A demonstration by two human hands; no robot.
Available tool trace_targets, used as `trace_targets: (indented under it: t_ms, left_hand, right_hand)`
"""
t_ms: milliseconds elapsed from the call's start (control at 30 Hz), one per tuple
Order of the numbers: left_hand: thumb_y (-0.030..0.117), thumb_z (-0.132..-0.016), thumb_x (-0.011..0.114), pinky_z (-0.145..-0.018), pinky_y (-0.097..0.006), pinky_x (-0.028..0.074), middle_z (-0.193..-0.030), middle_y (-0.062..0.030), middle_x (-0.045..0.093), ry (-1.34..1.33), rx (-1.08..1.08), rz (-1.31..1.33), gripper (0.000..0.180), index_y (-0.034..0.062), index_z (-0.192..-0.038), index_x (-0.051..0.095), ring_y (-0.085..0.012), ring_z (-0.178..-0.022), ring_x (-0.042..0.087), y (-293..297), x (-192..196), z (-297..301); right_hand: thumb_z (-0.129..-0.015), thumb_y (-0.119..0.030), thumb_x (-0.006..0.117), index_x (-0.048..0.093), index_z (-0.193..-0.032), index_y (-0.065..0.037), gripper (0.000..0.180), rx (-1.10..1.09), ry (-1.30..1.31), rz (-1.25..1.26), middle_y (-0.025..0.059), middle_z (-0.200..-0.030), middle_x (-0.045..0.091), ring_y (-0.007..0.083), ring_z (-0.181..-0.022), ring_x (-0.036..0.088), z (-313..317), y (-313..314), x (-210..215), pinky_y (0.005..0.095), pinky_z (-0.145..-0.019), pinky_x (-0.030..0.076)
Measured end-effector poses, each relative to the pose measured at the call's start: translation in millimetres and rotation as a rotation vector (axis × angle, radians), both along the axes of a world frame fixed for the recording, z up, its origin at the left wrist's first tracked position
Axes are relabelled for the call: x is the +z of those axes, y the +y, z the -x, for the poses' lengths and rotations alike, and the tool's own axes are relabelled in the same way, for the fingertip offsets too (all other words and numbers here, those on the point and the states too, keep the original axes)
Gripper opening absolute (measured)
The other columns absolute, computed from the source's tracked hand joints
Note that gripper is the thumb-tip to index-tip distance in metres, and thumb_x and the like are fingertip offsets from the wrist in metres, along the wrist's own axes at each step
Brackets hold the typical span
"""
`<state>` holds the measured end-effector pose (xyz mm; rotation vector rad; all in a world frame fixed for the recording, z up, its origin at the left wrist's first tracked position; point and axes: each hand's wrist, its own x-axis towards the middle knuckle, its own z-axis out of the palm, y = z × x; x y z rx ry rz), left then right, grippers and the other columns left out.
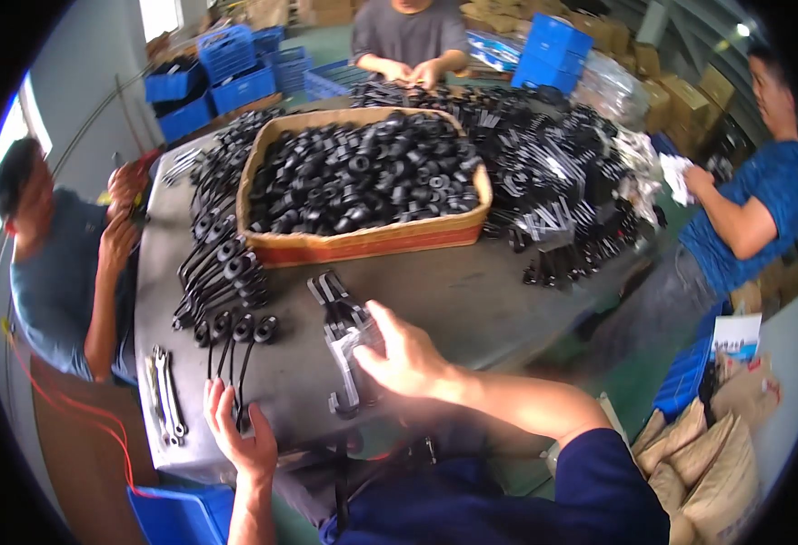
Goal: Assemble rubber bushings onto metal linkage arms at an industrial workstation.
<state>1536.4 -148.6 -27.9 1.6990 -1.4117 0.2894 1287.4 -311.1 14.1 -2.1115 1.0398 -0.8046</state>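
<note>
My right hand [408, 356] is closed on a bundle of dark hooked metal parts [343, 345] with a shiny, clear-plastic look, on the tabletop. The bundle's far end shows looped, silvery ends, and its near end curls into a hook. My left hand [243, 440] is open beside the table's near edge, its fingers apart. Just beyond its fingertips lie several black rods with round bushing-like ends [243, 329]; whether the fingers touch a rod is unclear. More such rods [226, 272] are stacked in a row farther back on the left.
A cardboard box [363, 243] full of black rubber bushings stands mid-table. Wrenches [167, 400] lie at the near left corner. Piled black metal parts [544, 173] cover the right side. Co-workers stand left, right and opposite. A blue bin [181, 516] sits below the table.
</note>
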Motion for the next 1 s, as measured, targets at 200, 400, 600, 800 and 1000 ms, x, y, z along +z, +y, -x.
trace_targets:
  t_ms: [200,400,600,800,1000]
  left_hand:
    - [0.012,-0.090,0.070,-0.094,-0.036,0.049,-0.138,-0.0171,0.051,0.705,-0.375,-0.281,0.058,0.0003,-0.139,0.044,-0.0265,-0.118,0.056,-48,24,51]
    - [0.006,-0.089,0.067,-0.091,-0.034,0.050,-0.137,-0.0173,0.050,0.667,-0.445,-0.364,0.065,-0.0008,-0.144,0.034,-0.0236,-0.114,0.058,-74,21,75]
    - [0.000,-0.088,0.062,-0.085,-0.031,0.051,-0.135,-0.0182,0.052,0.668,-0.306,-0.376,0.063,-0.0012,-0.144,0.035,-0.0206,-0.102,0.063,-76,28,90]
    - [-0.002,-0.088,0.062,-0.082,-0.030,0.051,-0.135,-0.0191,0.051,0.679,-0.301,-0.381,0.065,0.0002,-0.146,0.034,-0.0181,-0.099,0.062,-74,24,90]
    - [-0.003,-0.088,0.061,-0.081,-0.029,0.051,-0.136,-0.0184,0.050,0.697,-0.305,-0.359,0.066,0.0004,-0.147,0.033,-0.0168,-0.098,0.061,-69,18,87]
  right_hand:
    - [-0.089,-0.027,0.063,0.031,-0.141,0.015,0.074,0.068,0.008,-0.055,0.0371,-0.127,0.054,0.0475,-0.114,0.058,-15,7,-8,0.0469,-0.099,0.048]
    - [-0.091,-0.025,0.062,0.034,-0.142,0.012,0.069,0.193,-0.068,-0.071,0.0340,-0.135,0.050,0.0439,-0.123,0.053,5,-6,-8,0.0448,-0.105,0.045]
    - [-0.092,-0.012,0.067,0.048,-0.138,0.001,0.051,0.184,-0.315,-0.058,0.0216,-0.129,0.060,0.0307,-0.113,0.063,50,-20,7,0.0392,-0.096,0.052]
    - [-0.091,-0.002,0.068,0.057,-0.128,0.000,0.039,0.034,-0.458,-0.022,0.0114,-0.116,0.067,0.0163,-0.100,0.067,116,-27,-5,0.0295,-0.088,0.054]
    - [-0.092,0.005,0.063,0.061,-0.117,0.004,0.025,-0.338,-0.635,0.060,0.0135,-0.105,0.070,0.0155,-0.091,0.068,187,-25,-5,0.0279,-0.081,0.057]
